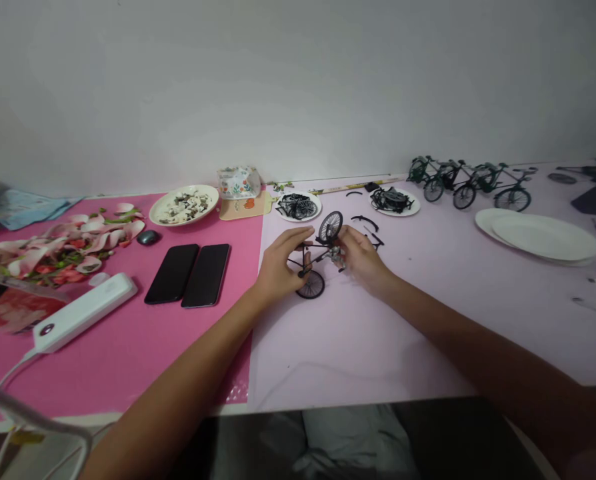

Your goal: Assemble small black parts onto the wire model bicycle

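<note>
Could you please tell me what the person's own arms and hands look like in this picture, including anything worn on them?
Both arms are bare along all that shows, with no sleeve in view. The left hand and the right hand wear no gloves, and no watch, bracelet or ring can be seen. Fingers are slim; finer details such as nails are too small to tell.

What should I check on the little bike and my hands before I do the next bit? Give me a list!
1. Left hand steadies the small bike: ok, its grip is on the frame.
2. Right hand at the bike's middle: ok, fingers closed on a part; which part, cannot tell.
3. Upper wheel on the bike: ok, raised off the mat.
4. Lower wheel resting on the mat: ok.
5. Spare parts within reach: ok, two plates of black parts sit just behind.
6. Phones clear of the work: ok, lying to the left.
</note>
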The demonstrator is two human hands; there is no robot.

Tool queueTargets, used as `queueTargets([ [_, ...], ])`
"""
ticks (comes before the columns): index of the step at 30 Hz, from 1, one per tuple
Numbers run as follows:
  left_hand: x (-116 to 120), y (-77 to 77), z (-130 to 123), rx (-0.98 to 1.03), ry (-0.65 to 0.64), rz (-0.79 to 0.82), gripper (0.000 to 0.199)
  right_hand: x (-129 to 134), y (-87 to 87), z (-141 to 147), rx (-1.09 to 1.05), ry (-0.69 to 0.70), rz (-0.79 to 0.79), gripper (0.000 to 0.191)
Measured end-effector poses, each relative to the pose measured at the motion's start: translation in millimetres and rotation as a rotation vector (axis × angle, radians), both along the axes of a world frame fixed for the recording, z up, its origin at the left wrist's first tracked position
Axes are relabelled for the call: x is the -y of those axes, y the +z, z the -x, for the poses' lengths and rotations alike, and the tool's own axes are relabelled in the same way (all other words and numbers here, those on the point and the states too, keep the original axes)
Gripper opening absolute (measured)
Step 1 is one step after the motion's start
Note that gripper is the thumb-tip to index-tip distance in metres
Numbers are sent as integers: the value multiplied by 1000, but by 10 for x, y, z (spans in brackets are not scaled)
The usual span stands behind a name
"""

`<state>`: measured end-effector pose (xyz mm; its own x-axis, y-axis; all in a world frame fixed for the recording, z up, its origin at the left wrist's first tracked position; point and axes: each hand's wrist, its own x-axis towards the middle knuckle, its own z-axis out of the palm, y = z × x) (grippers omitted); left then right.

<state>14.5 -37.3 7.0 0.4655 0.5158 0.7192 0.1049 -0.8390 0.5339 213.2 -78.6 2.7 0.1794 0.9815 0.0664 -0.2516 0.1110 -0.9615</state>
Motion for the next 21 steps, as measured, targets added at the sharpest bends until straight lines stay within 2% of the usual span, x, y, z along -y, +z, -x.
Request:
queueTargets([
  [4, -17, 32, 26, 19, -142, 233, 78, -32, -1, -43, -38, -3, 59, 50],
  [9, -49, 84, 26, 115, -336, 625, 73, -49, 10, -100, 23, 51, 83, 41],
  [11, -49, 103, 1, 161, -314, 768, 67, -27, 26, -93, 19, 77, 107, 38],
  [14, -22, 134, -59, 172, -204, 882, 61, 31, 53, -45, -3, 138, 138, 36],
  [17, 18, 163, -118, 147, -140, 942, 66, 90, 68, 19, -36, 203, 128, 38],
  [21, 70, 214, -158, 164, -70, 955, 61, 121, 61, 71, -75, 224, 112, 41],
])
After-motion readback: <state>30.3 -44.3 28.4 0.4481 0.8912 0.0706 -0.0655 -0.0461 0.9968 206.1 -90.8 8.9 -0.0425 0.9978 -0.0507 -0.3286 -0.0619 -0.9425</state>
